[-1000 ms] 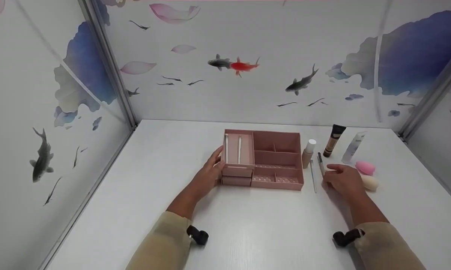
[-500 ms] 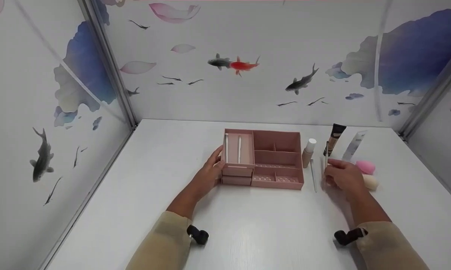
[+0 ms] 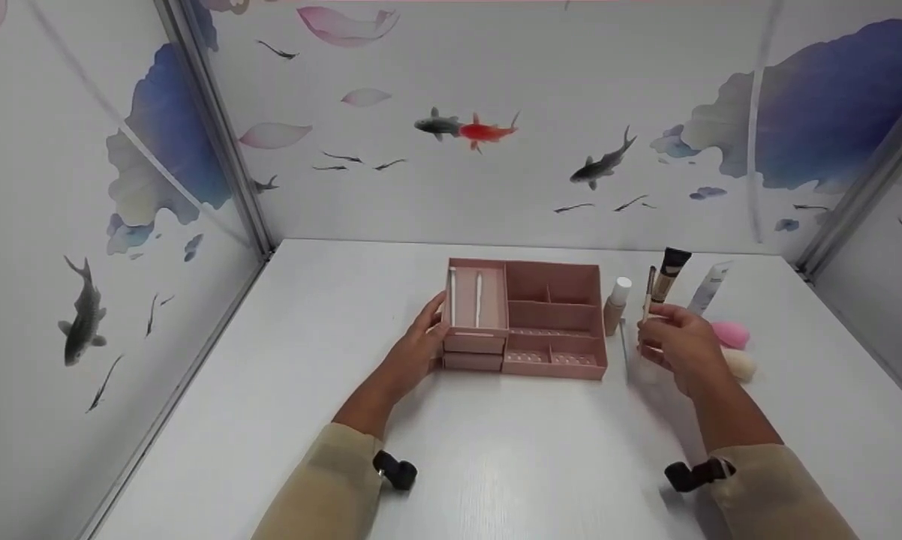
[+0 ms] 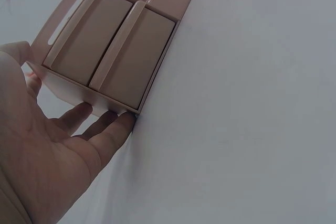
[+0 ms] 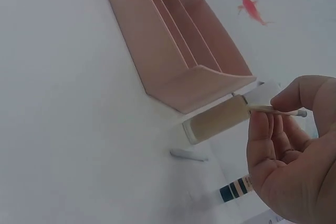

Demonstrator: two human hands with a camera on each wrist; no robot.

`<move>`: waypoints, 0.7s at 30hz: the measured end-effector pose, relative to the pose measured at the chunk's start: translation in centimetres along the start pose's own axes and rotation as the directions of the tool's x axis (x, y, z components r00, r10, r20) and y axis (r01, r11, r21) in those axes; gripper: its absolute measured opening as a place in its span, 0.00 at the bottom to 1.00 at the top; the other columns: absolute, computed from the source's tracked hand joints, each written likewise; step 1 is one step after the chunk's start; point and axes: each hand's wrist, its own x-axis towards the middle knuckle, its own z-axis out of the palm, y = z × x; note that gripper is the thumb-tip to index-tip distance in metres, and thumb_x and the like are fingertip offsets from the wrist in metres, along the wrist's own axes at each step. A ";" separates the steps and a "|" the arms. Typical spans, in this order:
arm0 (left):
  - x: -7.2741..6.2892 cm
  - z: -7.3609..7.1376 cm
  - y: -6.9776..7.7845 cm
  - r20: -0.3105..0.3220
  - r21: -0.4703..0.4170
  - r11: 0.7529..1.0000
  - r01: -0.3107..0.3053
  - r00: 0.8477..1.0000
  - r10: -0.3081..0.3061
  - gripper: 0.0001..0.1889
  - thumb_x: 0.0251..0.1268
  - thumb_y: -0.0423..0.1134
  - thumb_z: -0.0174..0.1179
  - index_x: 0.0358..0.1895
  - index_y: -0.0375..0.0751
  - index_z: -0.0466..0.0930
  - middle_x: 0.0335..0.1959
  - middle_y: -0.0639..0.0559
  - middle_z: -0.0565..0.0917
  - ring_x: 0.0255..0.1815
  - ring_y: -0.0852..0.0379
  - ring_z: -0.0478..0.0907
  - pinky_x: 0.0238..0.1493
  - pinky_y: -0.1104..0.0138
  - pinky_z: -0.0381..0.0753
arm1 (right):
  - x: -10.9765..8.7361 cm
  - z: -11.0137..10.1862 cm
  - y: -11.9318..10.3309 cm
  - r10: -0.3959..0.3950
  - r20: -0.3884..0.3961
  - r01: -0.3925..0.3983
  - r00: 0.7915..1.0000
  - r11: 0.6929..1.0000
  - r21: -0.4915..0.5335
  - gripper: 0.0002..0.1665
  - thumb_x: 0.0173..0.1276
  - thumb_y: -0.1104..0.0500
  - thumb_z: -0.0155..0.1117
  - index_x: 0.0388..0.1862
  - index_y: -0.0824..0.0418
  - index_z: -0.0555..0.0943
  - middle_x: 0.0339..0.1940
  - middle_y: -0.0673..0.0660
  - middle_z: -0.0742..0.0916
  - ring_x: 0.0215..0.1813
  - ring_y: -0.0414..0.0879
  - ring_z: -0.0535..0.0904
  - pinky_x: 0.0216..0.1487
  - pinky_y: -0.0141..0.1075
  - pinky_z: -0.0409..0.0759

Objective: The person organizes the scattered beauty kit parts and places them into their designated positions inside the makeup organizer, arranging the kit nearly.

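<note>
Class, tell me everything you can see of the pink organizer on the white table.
The pink organizer looks like smooth plastic and stands upright on the white table. Its left part has two front drawers, both closed, below a flat top bearing two slim white sticks. The right part is open-topped, split by dividers into rows of compartments. The left hand touches its left side; a bottle stands close by its right.
</note>
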 end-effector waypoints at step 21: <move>0.0 0.1 0.1 -0.008 0.000 1.000 0.027 1.000 -0.027 0.28 0.86 0.65 0.43 0.81 0.91 0.49 0.88 0.53 0.55 0.85 0.44 0.63 0.80 0.39 0.69 | -2.4 5.1 -1.0 -0.122 0.205 0.117 0.971 0.992 0.037 0.33 0.81 0.50 0.64 0.81 0.56 0.72 0.76 0.61 0.79 0.70 0.56 0.81 0.58 0.35 0.88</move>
